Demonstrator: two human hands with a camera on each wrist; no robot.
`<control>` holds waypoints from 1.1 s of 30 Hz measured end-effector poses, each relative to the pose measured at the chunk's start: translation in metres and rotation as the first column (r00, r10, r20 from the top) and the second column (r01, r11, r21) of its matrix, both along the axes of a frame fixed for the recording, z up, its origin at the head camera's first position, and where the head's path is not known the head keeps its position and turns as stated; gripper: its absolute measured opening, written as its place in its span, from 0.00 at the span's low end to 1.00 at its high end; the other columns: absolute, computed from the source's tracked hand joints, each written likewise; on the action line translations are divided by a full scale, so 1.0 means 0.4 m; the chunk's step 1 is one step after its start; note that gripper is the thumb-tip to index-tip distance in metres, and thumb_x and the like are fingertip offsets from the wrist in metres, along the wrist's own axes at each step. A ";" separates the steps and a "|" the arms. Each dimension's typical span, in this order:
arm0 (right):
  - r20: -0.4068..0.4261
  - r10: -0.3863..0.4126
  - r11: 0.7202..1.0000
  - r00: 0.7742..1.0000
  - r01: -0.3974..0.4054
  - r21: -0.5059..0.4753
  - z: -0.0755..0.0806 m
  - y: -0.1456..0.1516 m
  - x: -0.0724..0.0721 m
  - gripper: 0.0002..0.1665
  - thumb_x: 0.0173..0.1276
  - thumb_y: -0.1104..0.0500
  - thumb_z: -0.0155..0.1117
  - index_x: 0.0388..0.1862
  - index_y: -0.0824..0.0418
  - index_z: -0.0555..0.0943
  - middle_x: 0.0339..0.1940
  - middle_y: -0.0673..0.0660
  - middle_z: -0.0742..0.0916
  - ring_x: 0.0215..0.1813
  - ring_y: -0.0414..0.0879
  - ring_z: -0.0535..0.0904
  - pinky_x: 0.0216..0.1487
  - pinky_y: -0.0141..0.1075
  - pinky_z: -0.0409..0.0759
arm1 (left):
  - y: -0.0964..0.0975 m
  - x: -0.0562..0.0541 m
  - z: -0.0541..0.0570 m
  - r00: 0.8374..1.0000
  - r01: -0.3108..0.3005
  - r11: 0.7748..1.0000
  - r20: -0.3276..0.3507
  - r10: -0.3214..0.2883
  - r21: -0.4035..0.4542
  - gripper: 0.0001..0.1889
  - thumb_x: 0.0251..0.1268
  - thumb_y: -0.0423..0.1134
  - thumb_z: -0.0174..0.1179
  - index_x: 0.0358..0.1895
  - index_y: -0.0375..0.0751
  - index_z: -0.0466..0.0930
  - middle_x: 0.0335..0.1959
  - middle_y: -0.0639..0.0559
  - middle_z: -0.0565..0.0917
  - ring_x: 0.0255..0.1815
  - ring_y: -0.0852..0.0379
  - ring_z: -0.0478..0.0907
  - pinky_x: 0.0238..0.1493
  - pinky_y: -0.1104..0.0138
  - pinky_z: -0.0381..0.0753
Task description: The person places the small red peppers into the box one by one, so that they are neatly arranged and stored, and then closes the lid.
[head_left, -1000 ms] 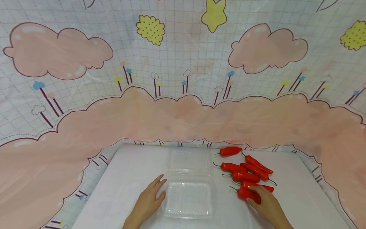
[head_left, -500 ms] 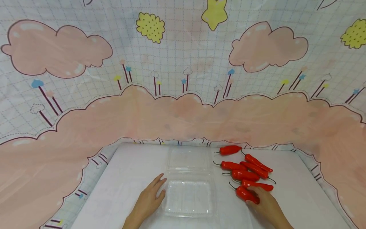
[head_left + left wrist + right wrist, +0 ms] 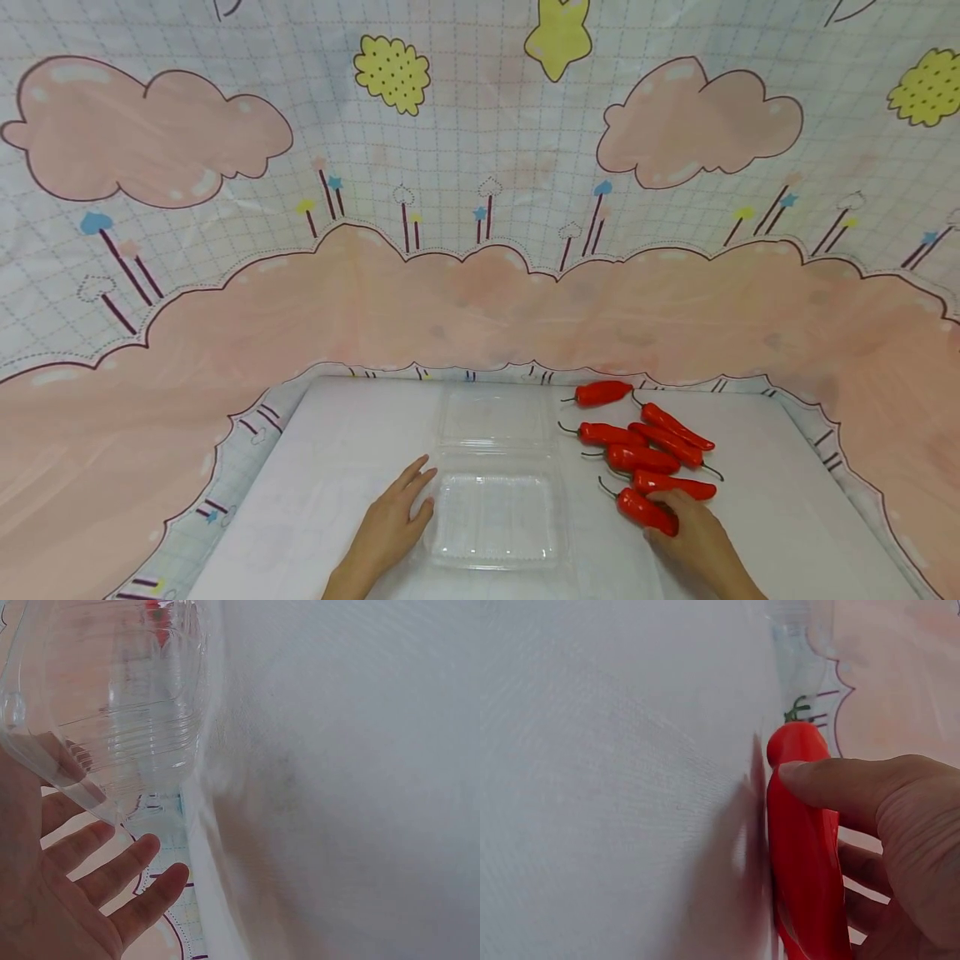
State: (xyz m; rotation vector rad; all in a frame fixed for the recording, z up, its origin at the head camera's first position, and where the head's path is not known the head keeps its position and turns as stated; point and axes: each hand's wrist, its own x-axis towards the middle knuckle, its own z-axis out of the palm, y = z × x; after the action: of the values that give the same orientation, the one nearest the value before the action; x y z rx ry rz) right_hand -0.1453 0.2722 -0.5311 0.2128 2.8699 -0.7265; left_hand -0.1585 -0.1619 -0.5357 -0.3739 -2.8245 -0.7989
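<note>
A clear plastic clamshell box lies open on the white table, its lid folded back on the far side. At the box's left edge is my left hand, fingers spread and relaxed; the left wrist view shows the hand beside the clear wall, gripping nothing. On the right, my right hand pinches the nearest red chili pepper near its lower end. In the right wrist view, the thumb lies along one side of this pepper, with the other fingers behind it and partly hidden.
Several more red peppers lie beyond the right hand, including one at the far edge and one close to the held pepper. A patterned cloth rises behind the table.
The nearest pepper has turned slightly in the right hand, its stem end shifting a little away and its tip nearer. The left hand stays by the box.
</note>
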 end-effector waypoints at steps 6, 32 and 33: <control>-0.011 0.005 1.000 1.000 -0.005 -0.019 0.019 0.000 -0.002 0.41 0.48 0.46 0.80 0.61 0.60 0.78 0.55 0.57 0.83 0.52 0.52 0.78 0.52 0.53 0.84 | 0.002 -0.002 -0.001 1.000 -0.013 1.000 -0.004 0.013 -0.004 0.22 0.67 0.41 0.60 0.64 0.47 0.76 0.73 0.53 0.70 0.62 0.44 0.78 0.57 0.49 0.80; -0.265 0.114 0.990 0.958 -0.132 -0.052 0.086 -0.066 -0.032 0.31 0.51 0.56 0.79 0.56 0.52 0.81 0.54 0.53 0.84 0.56 0.51 0.78 0.53 0.52 0.84 | 0.003 -0.001 0.002 1.000 -0.004 1.000 -0.013 0.004 0.004 0.22 0.65 0.39 0.61 0.63 0.45 0.77 0.72 0.51 0.71 0.61 0.43 0.79 0.55 0.47 0.81; -0.269 0.116 0.989 0.956 -0.135 -0.054 0.088 -0.071 -0.033 0.31 0.51 0.56 0.79 0.56 0.52 0.81 0.54 0.53 0.84 0.56 0.51 0.78 0.53 0.52 0.84 | 0.003 0.000 0.002 1.000 -0.003 1.000 -0.014 0.003 0.002 0.22 0.65 0.39 0.62 0.63 0.45 0.77 0.72 0.51 0.71 0.61 0.43 0.79 0.55 0.47 0.81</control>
State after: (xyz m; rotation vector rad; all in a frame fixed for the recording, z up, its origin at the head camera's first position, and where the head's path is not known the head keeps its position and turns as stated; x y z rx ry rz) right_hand -0.1586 0.2438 -0.4959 -0.0833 3.0635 -0.8929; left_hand -0.1585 -0.1605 -0.5347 -0.3732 -2.8105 -0.7949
